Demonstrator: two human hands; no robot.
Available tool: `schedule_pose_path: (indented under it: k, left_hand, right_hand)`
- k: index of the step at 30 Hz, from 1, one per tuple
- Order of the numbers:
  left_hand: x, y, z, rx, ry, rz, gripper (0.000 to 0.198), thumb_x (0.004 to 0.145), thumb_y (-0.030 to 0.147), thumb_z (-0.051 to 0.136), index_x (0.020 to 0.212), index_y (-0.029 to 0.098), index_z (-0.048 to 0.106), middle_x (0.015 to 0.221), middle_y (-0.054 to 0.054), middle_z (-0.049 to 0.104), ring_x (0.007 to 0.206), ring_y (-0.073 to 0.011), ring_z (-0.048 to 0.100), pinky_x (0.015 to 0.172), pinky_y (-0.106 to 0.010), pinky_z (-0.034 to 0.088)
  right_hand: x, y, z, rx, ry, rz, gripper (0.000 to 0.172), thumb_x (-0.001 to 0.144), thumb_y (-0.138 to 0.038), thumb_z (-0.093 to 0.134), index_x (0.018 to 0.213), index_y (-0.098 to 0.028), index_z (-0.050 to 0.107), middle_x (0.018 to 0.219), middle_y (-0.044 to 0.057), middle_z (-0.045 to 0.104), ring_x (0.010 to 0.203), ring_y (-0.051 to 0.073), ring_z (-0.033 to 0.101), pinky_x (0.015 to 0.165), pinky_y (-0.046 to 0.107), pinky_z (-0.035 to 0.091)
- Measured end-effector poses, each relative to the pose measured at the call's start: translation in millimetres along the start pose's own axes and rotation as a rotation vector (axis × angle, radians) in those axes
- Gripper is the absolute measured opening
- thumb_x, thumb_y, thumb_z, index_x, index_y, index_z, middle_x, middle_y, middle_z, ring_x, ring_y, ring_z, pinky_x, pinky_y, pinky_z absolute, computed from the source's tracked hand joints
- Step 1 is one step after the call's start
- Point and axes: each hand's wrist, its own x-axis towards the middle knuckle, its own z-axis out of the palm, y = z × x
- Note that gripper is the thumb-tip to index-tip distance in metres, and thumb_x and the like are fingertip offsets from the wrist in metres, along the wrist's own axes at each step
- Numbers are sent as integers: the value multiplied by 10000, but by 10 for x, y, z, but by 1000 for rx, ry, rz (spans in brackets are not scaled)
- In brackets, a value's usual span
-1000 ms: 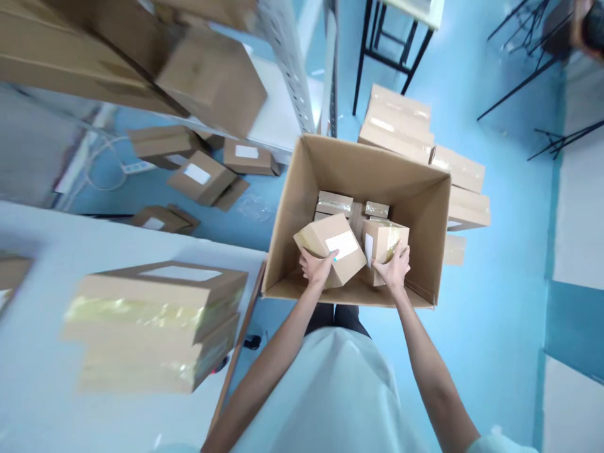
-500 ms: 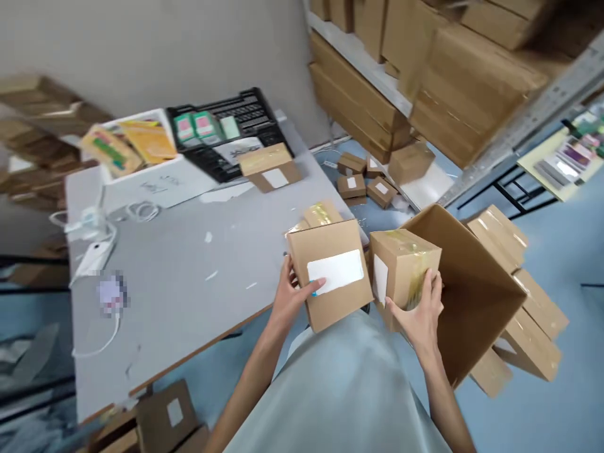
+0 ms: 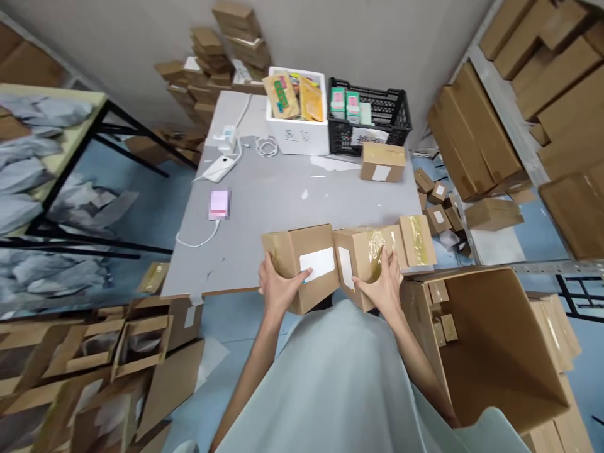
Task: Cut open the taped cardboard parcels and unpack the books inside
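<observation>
My left hand [image 3: 278, 283] grips a brown cardboard box [image 3: 314, 242] by its left side, thumb on the white label facing me. In my right hand [image 3: 384, 283] is a second taped cardboard box [image 3: 361, 248], gripped along its right side, with a white label on its left face. Both boxes are held side by side at the front edge of the grey table [image 3: 264, 195], nearly touching. Just right of them, at the table's corner, rests another box with yellowish tape [image 3: 418, 239].
A large open carton [image 3: 500, 352] stands at my right with small boxes inside. On the table are a white foam box [image 3: 304, 137], a black crate [image 3: 391, 119], a small carton [image 3: 383, 157] and a power strip [image 3: 219, 168]. Open boxes [image 3: 141, 336] crowd the floor at left.
My view has swung left, bringing the left-hand rack and floor boxes into sight. Both held boxes have turned and come over the table's front edge, away from the large carton.
</observation>
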Motion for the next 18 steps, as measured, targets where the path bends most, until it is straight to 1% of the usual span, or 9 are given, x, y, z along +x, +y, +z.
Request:
schedule_pose_path:
  k: [2, 4, 8, 10, 12, 13, 15, 16, 18]
  left_hand:
    - [313, -85, -82, 38, 2, -51, 1317, 764, 583, 963, 1795, 273, 204, 1842, -249, 318, 1698, -492, 369, 1362, -715, 332]
    - [609, -147, -94, 77, 6, -105, 1305, 774, 550, 959, 1789, 220, 209, 1845, -296, 289, 1706, -502, 346, 1356, -693, 328]
    - [1085, -256, 36, 105, -43, -217, 1245, 810, 525, 929, 1781, 149, 247, 1845, -354, 259, 1709, -538, 314, 1345, -697, 316]
    - [1249, -330, 120, 86, -84, -183, 1169, 846, 531, 889, 1773, 149, 287, 1847, -350, 270, 1704, -542, 322, 1343, -711, 307]
    - [1363, -456, 169, 53, -122, -98, 1088, 881, 497, 847, 1769, 147, 324, 1858, -334, 270, 1710, -529, 322, 1351, -711, 301]
    - [1402, -549, 174, 29, -132, -57, 1061, 894, 470, 828, 1771, 139, 329, 1864, -322, 269, 1719, -513, 318, 1364, -697, 298]
    - [1439, -799, 145, -22, -131, 2, 1038, 916, 439, 802, 1778, 116, 323, 1864, -300, 297, 1741, -464, 310, 1397, -640, 293]
    - [1439, -951, 115, -44, -125, 26, 1039, 924, 443, 796, 1780, 100, 317, 1851, -291, 336, 1746, -434, 317, 1413, -597, 293]
    - [1405, -1274, 48, -43, -144, 33, 1063, 921, 489, 812, 1769, 63, 331, 1809, -303, 411, 1726, -424, 368, 1409, -560, 329]
  right_hand:
    - [254, -401, 368, -27, -62, 13, 1311, 846, -676, 863, 1869, -252, 162, 1916, 258, 171, 1746, 475, 276, 1353, 654, 312]
    - [473, -789, 759, -57, -115, 45, 1297, 853, -642, 882, 1865, -227, 184, 1913, 277, 164, 1739, 487, 283, 1352, 640, 306]
    - [790, -1438, 1488, -71, -168, 134, 1231, 866, -543, 900, 1843, -166, 254, 1900, 312, 178, 1703, 499, 332, 1344, 618, 311]
    - [918, -1613, 1739, -43, -171, 124, 1098, 930, -481, 833, 1827, -152, 293, 1896, 304, 206, 1698, 486, 338, 1347, 618, 311]
    - [1031, -1630, 1858, 13, -198, 68, 989, 991, -437, 746, 1822, -145, 298, 1894, 279, 244, 1726, 465, 303, 1363, 626, 302]
    - [1076, -1574, 1863, 45, -217, 26, 965, 1013, -435, 710, 1826, -138, 282, 1894, 263, 264, 1747, 444, 275, 1378, 619, 297]
    - [1124, -1349, 1783, 98, -260, -49, 988, 1031, -475, 681, 1835, -112, 236, 1886, 241, 308, 1779, 391, 239, 1406, 571, 300]
    - [1119, -1194, 1714, 113, -269, -61, 1011, 1033, -516, 676, 1836, -100, 225, 1880, 237, 329, 1780, 370, 253, 1410, 537, 315]
    - [1048, -855, 1572, 109, -345, 14, 1079, 1002, -599, 716, 1832, -94, 246, 1823, 266, 428, 1724, 396, 396, 1372, 545, 390]
